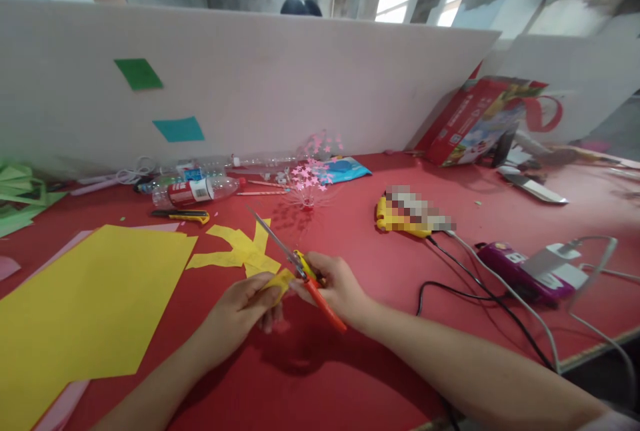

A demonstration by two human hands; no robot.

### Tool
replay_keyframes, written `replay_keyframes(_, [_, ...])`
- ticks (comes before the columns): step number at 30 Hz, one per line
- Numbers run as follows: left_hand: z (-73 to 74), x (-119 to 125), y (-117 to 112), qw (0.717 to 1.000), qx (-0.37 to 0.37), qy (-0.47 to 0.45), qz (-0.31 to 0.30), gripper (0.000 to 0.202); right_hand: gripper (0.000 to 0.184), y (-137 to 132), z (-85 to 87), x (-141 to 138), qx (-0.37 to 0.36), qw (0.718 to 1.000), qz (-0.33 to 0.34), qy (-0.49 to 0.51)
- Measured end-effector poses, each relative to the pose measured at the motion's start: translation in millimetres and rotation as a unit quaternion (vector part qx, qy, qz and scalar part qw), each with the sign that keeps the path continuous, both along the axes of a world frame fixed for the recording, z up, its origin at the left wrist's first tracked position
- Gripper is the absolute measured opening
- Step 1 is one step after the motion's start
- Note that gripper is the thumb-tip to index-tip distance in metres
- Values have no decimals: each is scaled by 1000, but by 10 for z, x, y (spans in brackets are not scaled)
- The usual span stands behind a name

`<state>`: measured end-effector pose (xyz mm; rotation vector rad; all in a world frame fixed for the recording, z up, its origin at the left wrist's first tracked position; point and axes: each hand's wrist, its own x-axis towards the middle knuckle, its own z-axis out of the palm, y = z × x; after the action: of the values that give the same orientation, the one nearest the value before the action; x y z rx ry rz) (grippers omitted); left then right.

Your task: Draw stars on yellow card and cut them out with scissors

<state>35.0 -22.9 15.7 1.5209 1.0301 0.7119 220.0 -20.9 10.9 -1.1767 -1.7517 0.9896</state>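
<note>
The left hand pinches a yellow paper scrap at its edge; it looks light and flimsy. The right hand clasps scissors.

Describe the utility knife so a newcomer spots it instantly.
On the red table, find the clear red-labelled bottle lying left of centre. Just in front of it lies the utility knife: flat, yellow-and-black, unlike the orange-handled scissors in the right hand.

It was a craft workshop: a red table strewn with paper, a glue gun and white dividers.
</note>
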Motion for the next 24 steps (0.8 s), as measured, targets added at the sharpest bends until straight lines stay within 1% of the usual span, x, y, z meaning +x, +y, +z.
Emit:
replay_keyframes(2, [31, -24, 32, 997, 6, -39, 66, 32, 34, 2, 29, 25, -26, 1000, -4, -12])
replay_keyframes(5, [92, -72, 75, 979, 8, -112, 168, 31, 37, 2, 85, 57, -53, 997, 13, -51])
replay_keyframes(8, [139, -114, 93, 961, 13, -165, 222, 29, 41, 0, 130, 80, -58, 993, 28, -101])
replay_keyframes(10, [153, -131, 87, 955, 20, -181, 235, 26, 42, -4, 148, 92, -59, 986, 59, -143])
replay_keyframes(14, [161, -144, 59, 954, 46, -185, 230, 19, 42, -36, 168, 101, -66, 976, 92, -184])
replay_keyframes(18, [174, -140, 40, 953, 56, -194, 224, 20, 43, -103, 187, 96, -99, 971, 115, -184])
replay_keyframes(24, [195, -121, 26, 948, 28, -224, 223, 16, 50, -157, 237, 86, -155, 965, 137, -160])
